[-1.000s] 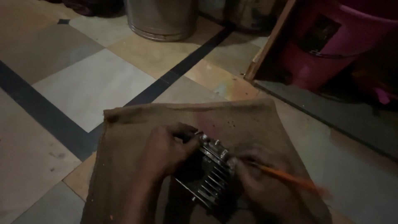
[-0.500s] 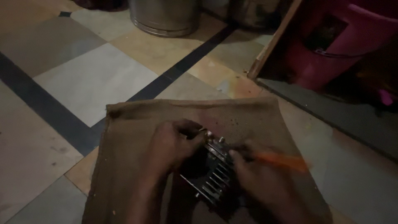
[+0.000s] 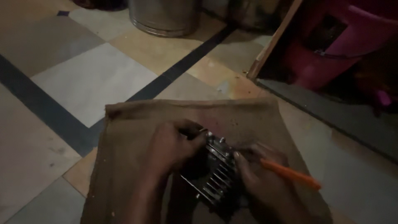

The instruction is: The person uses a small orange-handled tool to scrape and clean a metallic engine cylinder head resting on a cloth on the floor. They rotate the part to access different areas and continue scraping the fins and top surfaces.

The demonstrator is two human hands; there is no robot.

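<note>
Burlap sack point(image 3: 137, 124) on the tiled floor point(image 3: 91, 79), finned metal part point(image 3: 215, 174) sitting on it. Your left hand point(image 3: 172, 147) clamps the part's top-left edge; your right hand point(image 3: 261, 178) grips an orange-handled tool point(image 3: 290, 174) against its fins.

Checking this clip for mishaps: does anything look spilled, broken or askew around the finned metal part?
Nothing stands out. The finned metal part lies on the burlap cloth, held by the left hand; the right hand grips an orange-handled tool. The dim light hides fine damage.
</note>
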